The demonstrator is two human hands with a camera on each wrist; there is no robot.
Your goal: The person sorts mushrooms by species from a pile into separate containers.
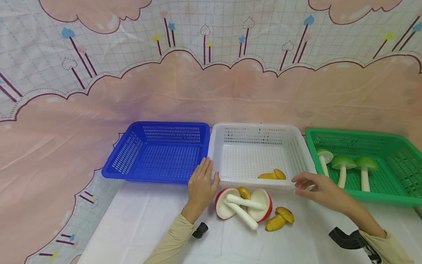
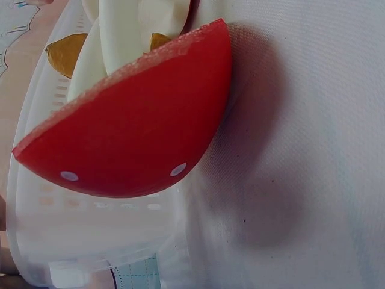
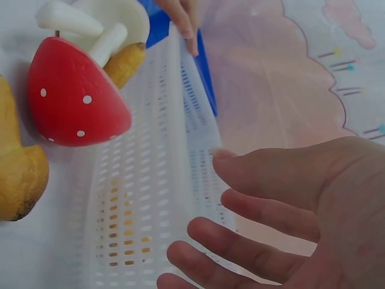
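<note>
Three slotted plastic baskets stand in a row. The green basket (image 1: 393, 183) on the right holds three green-capped mushrooms (image 1: 343, 165) with pale stems. In the white basket (image 1: 244, 157), at center, a yellow mushroom (image 1: 272, 176) lies against the front wall, its color showing through the slots in the right wrist view. The blue basket (image 1: 171, 156) is on the left, its slotted floor in view.

A person's left hand (image 1: 202, 183) is at the blue basket's front right corner, fingers straight and together, thumb apart; whether it touches either rim cannot be told. The right hand (image 1: 321, 189) hovers by the white basket's front right corner, its thumb and loosely bent fingers apart.

Just in front of the white basket, two mushrooms with white-spotted red caps (image 1: 227, 209) lie tipped over, stems crossed. A second yellow mushroom (image 1: 244, 192) sits between their caps on the basket side, and a third, the near yellow mushroom (image 1: 279, 219), lies to their right.

White cloth (image 1: 296, 245) covers the table. Behind it hangs a backdrop (image 1: 211, 88) of pink, scalloped clouds and a pale grid, dotted with stars and hearts on sticks.
</note>
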